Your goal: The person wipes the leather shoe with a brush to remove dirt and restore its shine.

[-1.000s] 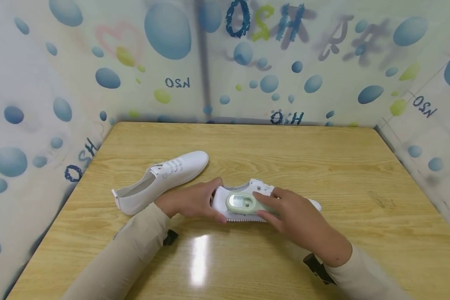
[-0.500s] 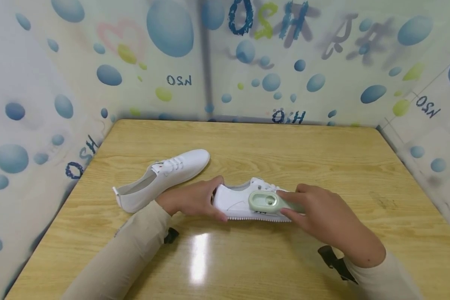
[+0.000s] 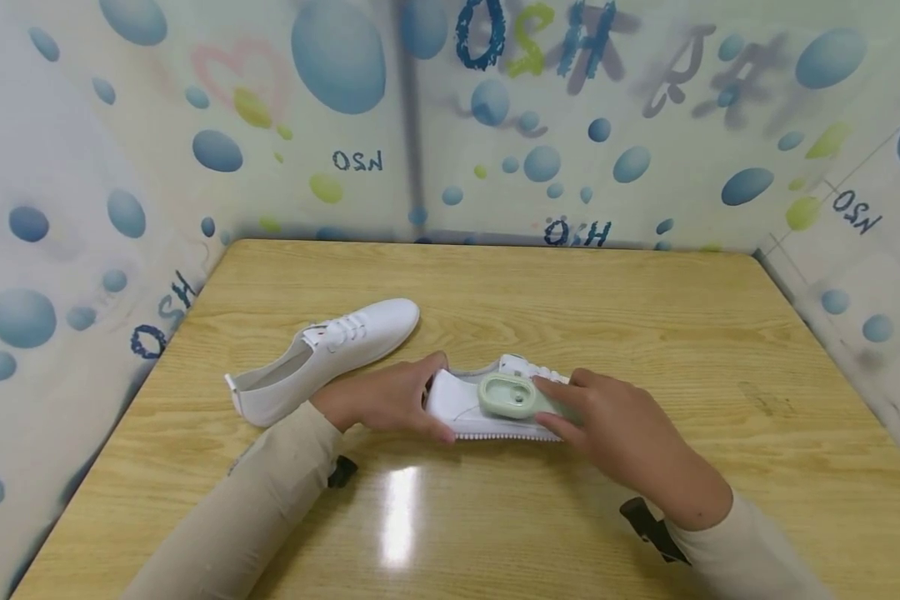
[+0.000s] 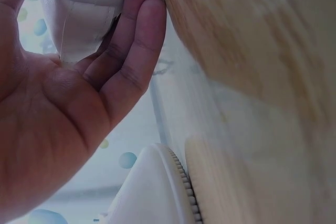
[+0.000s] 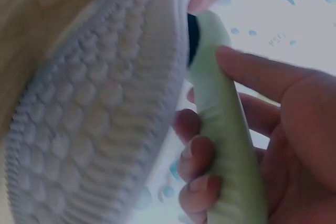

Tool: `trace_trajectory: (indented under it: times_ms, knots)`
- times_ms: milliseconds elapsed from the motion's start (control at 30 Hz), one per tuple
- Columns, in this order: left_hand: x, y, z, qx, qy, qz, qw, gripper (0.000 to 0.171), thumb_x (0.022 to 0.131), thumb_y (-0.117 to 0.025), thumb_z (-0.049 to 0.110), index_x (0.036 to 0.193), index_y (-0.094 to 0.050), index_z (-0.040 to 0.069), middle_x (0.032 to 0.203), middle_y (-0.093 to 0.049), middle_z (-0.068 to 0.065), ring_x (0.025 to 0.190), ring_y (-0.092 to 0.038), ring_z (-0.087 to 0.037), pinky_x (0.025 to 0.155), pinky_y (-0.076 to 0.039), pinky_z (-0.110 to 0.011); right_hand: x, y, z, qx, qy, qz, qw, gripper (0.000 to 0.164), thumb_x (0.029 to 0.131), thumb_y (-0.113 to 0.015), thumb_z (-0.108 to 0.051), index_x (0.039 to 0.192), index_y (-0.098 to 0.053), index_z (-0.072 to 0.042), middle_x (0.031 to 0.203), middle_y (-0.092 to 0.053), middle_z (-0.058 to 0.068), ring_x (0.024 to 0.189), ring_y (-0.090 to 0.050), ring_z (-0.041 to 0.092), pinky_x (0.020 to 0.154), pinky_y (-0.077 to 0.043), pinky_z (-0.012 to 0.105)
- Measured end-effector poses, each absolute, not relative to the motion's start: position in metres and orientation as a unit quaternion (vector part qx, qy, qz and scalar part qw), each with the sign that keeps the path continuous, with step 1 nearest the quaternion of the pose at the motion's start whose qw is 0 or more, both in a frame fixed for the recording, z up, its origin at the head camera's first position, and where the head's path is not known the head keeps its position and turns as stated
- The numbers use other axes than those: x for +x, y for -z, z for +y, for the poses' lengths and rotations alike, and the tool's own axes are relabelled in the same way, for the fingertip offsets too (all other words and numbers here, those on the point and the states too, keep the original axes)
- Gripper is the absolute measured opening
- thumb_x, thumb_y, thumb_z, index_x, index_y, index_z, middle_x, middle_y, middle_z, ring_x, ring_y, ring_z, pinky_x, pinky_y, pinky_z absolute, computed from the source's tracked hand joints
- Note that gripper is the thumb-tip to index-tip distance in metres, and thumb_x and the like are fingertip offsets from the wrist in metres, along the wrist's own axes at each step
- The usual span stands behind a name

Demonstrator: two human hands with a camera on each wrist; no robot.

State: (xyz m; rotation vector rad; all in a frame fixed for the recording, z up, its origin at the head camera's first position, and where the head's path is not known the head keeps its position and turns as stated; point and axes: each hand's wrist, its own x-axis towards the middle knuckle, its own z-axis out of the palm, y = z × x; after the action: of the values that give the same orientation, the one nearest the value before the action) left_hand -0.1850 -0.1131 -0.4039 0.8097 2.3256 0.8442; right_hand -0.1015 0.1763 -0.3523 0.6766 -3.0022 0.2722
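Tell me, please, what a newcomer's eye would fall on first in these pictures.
Probably the pale green brush, held in the right hand against the side of a white lace-up shoe, whose heel the left hand grips. Next might come the second white shoe, lying farther back and to the left on the wooden table. Behind everything stands a bubble-patterned wall.

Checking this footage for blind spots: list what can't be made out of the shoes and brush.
Held shoe, toe: head view, behind the right hand.
Held shoe, heel: head view, partly behind the left hand.
Brush, underside: right wrist view, mostly behind the held shoe.
Brush, handle end: right wrist view, cut off by the bottom edge.
Other shoe: left wrist view, mostly cut off below.
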Motion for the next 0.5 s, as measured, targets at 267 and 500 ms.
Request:
trace_trajectory:
  times_ms: [267, 500]
  knots:
    - [-0.185, 0.405, -0.112, 0.303, -0.306, 0.864, 0.259, 0.067, 0.072, -0.087, 0.05, 0.113, -0.045, 0.017, 0.096, -0.058, 0.002, 0.084, -0.053, -0.012, 0.074, -0.046, -0.03, -0.1, 0.338, 0.193, 0.213, -0.086, -0.973, -0.015, 0.042, 0.091, -0.072, -0.039, 0.13, -0.068, -0.024, 0.084, -0.061, -0.003, 0.059, -0.042, 0.008, 0.051, -0.034, 0.026]
    - [-0.185, 0.405, -0.113, 0.303, -0.306, 0.864, 0.262, 0.067, 0.073, -0.087, 0.05, 0.113, -0.045, 0.017, 0.097, -0.058, 0.001, 0.084, -0.053, -0.012, 0.074, -0.046, -0.03, -0.104, 0.345, 0.193, 0.238, -0.121, -0.964, -0.015, 0.04, 0.092, -0.072, -0.035, 0.13, -0.068, -0.021, 0.083, -0.06, -0.005, 0.061, -0.041, 0.006, 0.055, -0.035, 0.024]
